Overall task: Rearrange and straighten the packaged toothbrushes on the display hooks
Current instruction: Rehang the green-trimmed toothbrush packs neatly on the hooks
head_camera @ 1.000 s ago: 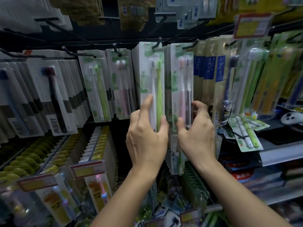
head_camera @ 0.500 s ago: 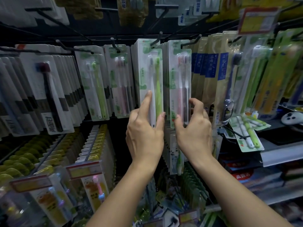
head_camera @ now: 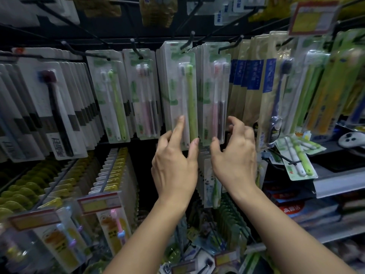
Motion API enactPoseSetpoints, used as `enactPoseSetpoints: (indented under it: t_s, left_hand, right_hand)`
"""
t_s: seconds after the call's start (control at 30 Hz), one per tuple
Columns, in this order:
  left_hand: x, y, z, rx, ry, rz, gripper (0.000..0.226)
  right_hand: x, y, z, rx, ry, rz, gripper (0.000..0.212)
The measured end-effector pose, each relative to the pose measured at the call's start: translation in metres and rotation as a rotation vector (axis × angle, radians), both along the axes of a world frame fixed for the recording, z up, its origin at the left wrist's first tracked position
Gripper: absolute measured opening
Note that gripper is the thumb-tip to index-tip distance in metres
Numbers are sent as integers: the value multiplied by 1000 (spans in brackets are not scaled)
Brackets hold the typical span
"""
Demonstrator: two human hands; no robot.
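Note:
Two stacks of packaged toothbrushes hang side by side on black hooks at the centre. The left stack's front pack (head_camera: 180,91) shows a white and a green brush. My left hand (head_camera: 174,165) holds its lower end, index finger flat on the front and thumb at its right edge. The right stack's front pack (head_camera: 216,89) shows a pink and a dark brush. My right hand (head_camera: 234,155) grips the bottom of that stack, thumb on the front, fingers curled round its right side.
More hooks of the same green-and-white packs (head_camera: 110,99) and pink packs (head_camera: 144,95) hang to the left, beyond them black-brush packs (head_camera: 57,113). Blue-labelled tan packs (head_camera: 248,86) crowd the right. A loose green pack (head_camera: 296,157) lies on the right shelf (head_camera: 339,182).
Both hands have slid slightly upward along the two centre stacks, and the stacks hang more squarely. The grips are unchanged.

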State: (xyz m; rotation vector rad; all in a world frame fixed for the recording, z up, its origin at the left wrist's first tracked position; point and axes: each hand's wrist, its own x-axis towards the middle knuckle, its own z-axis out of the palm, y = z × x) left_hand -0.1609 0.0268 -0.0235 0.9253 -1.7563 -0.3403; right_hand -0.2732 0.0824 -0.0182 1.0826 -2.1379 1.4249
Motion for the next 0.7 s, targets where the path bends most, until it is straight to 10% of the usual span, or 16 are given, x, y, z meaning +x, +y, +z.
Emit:
enactPoseSetpoints:
  t_s: [0.7]
  left_hand:
    - [21, 5, -7, -22, -207, 50, 62]
  right_hand:
    - [12, 7, -2, 3, -5, 17, 59]
